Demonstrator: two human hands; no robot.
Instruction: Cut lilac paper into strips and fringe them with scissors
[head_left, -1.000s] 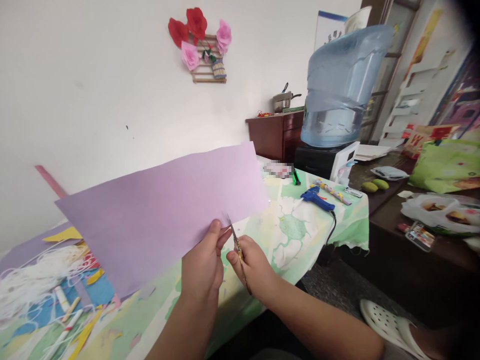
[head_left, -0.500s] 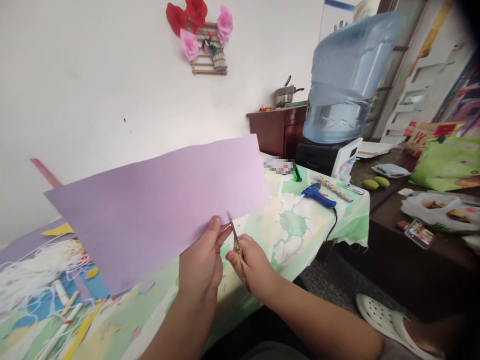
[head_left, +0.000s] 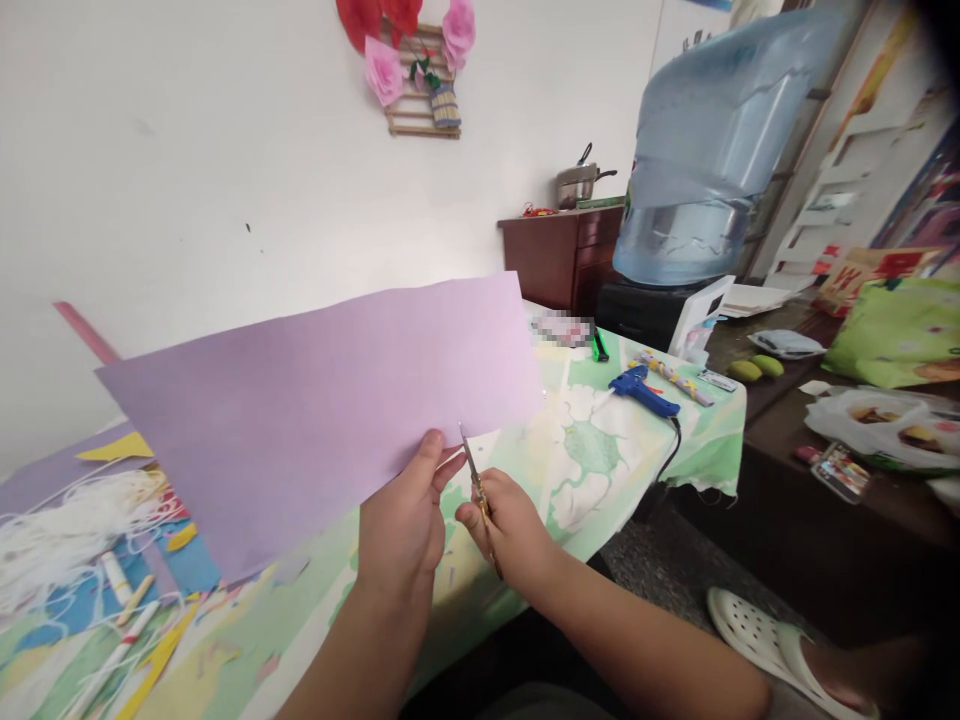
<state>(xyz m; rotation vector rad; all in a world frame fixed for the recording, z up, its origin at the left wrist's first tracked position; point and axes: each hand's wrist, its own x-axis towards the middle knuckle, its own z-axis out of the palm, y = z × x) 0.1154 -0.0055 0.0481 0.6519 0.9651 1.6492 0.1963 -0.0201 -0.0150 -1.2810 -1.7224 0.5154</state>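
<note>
A large sheet of purple paper (head_left: pixel 322 400) is held up at a slant over the table. My left hand (head_left: pixel 409 510) pinches its lower edge, thumb on the near side and fingers behind. My right hand (head_left: pixel 510 525) is closed round the handles of a pair of scissors (head_left: pixel 475 470), just right of my left fingertips. The blades point up and overlap the lower edge of the paper. Whether they have cut into it there I cannot make out.
The patterned tablecloth (head_left: pixel 517 480) carries a blue glue gun (head_left: pixel 645 392), a green cutter (head_left: pixel 600 344) and a wrapped stick (head_left: pixel 679 380) at the right. White yarn (head_left: pixel 60 540), markers and paper scraps lie at the left. A water dispenser bottle (head_left: pixel 705 170) stands behind.
The view has shifted slightly, so the wall decoration sits a little higher and further right. Both hands, the paper and the scissors keep nearly the same positions relative to one another.
</note>
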